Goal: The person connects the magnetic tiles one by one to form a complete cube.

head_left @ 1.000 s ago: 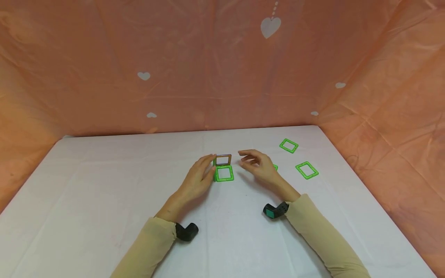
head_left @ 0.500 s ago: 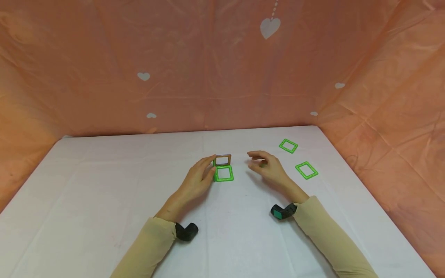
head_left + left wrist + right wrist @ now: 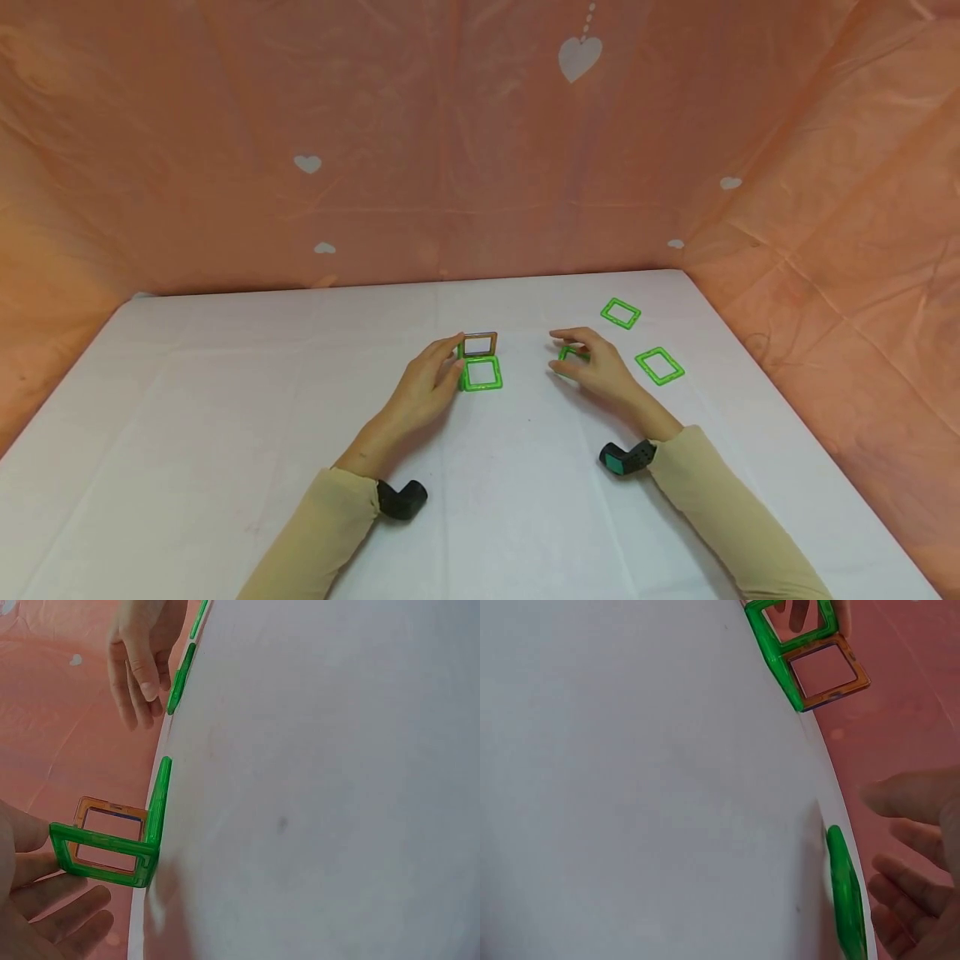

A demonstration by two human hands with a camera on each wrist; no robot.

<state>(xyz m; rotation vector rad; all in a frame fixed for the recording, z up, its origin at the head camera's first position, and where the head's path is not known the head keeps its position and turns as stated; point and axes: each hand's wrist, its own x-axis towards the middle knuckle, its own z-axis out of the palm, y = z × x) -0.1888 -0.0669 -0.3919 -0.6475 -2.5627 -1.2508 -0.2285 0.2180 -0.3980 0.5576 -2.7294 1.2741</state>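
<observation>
My left hand (image 3: 423,383) pinches the top edge of an upright green magnetic tile (image 3: 105,841), thumb and forefinger at its corner, the other fingers spread. This square, open-centred tile stands along the left side of a flat green magnetic tile (image 3: 482,387). An orange-brown magnetic tile (image 3: 836,695) rises upright at the flat tile's far edge, so the three meet as a corner. Over to the right, my right hand (image 3: 597,364) hovers with thumb and fingers apart above a loose green magnetic tile (image 3: 846,892), which it partly covers in the head view; nothing is between its fingers.
Two more green magnetic tiles lie flat on the right of the white-covered table: one farther back (image 3: 621,313), one nearer (image 3: 660,366). An orange curtain (image 3: 450,150) with pale hearts hangs behind and beside the table. Each wrist wears a black camera (image 3: 402,500).
My right hand has moved right, away from the tile corner, to over the loose green tile, with its thumb and fingers wider apart. The left hand and its tiles have stayed put.
</observation>
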